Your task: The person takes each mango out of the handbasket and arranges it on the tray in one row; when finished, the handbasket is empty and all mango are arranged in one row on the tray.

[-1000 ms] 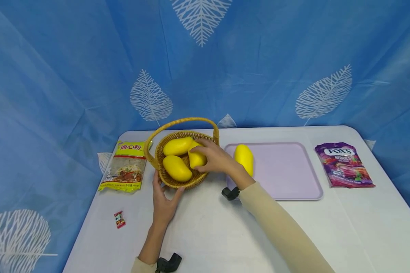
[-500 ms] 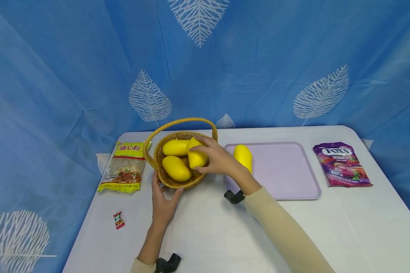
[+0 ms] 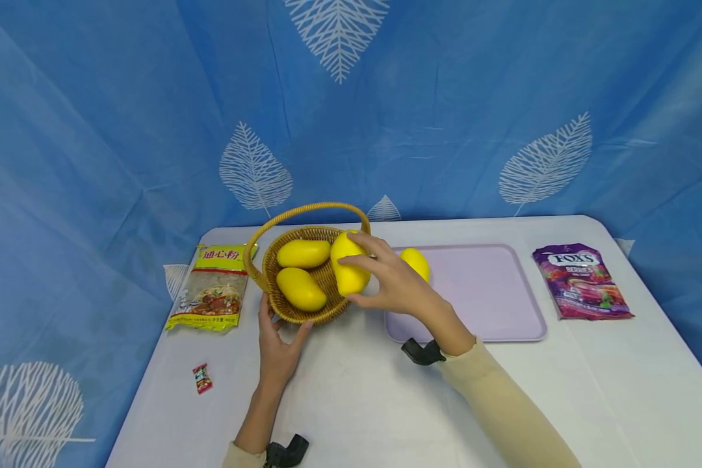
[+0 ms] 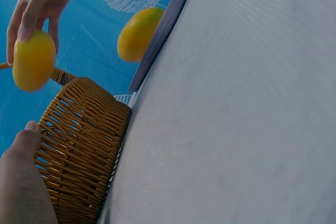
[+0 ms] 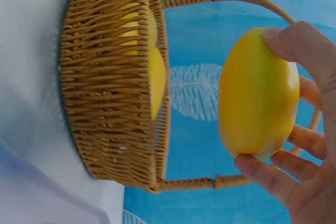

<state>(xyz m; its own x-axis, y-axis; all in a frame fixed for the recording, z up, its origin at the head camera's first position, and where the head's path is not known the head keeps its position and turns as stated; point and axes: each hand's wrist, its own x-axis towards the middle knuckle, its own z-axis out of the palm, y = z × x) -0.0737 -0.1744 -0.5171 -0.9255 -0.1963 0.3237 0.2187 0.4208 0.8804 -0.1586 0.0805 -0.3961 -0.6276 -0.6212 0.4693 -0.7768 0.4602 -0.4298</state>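
A yellow mango [image 3: 346, 265] is in my right hand [image 3: 400, 286], thumb at one end and fingertips at the other. It is above the right side of a brown wicker basket [image 3: 329, 281], clear of the wall in the right wrist view. Two more mangoes, a back one [image 3: 304, 253] and a front one [image 3: 301, 289], lie inside the basket. My left hand [image 3: 279, 354] holds the basket's near left side; in the left wrist view its thumb [image 4: 27, 139] lies against the woven wall. A further mango [image 3: 415, 261] rests on the lilac tray [image 3: 485, 292], partly behind my right hand.
The basket's tall arched handle [image 3: 322, 206] rises over its opening. A yellow-topped food packet [image 3: 213, 286] lies left of the basket, with a small red wrapped candy [image 3: 202, 378] nearer the front. A purple candy bag [image 3: 582, 281] lies right of the tray.
My right hand has lifted the mango from among the others in the basket and shifted it rightward. The left hand stays on the basket.
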